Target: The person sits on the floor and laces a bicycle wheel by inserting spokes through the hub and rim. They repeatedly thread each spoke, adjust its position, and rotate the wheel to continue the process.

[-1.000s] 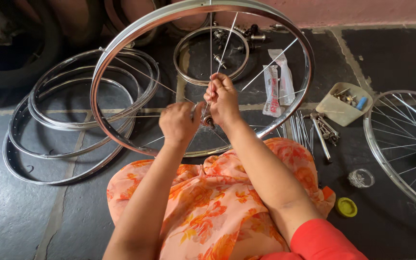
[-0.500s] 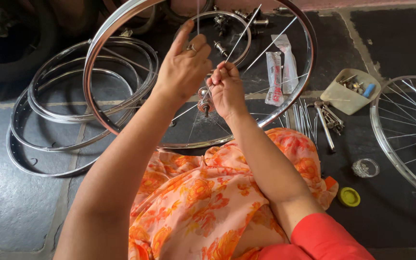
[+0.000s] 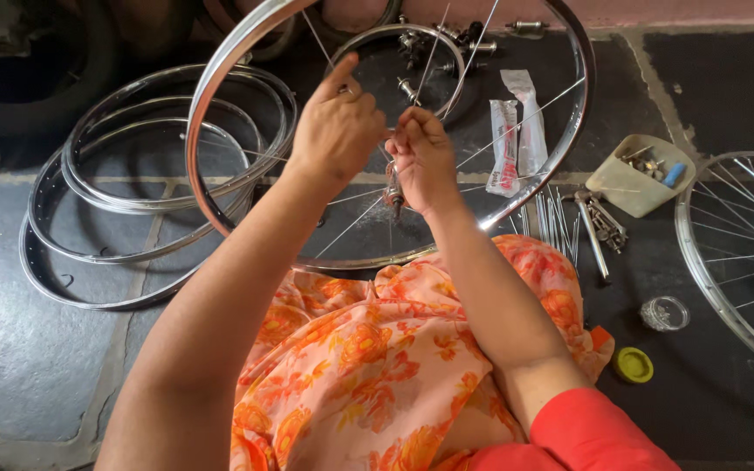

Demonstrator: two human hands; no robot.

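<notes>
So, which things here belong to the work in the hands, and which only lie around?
In use:
left hand
right hand
wheel rim
spokes
hub

Lying about:
stacked rims
plastic packets
parts tray
yellow lid
spoked wheel

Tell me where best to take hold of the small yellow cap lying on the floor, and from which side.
Grip the yellow cap by its round rim, coming straight down from above. It lies flat on the dark floor, low and disc-shaped, so only its edge gives the fingers purchase. Nothing touches it: the small clear jar stands apart and the orange cloth ends just short, so a pinch across the rim probably fits.
</notes>
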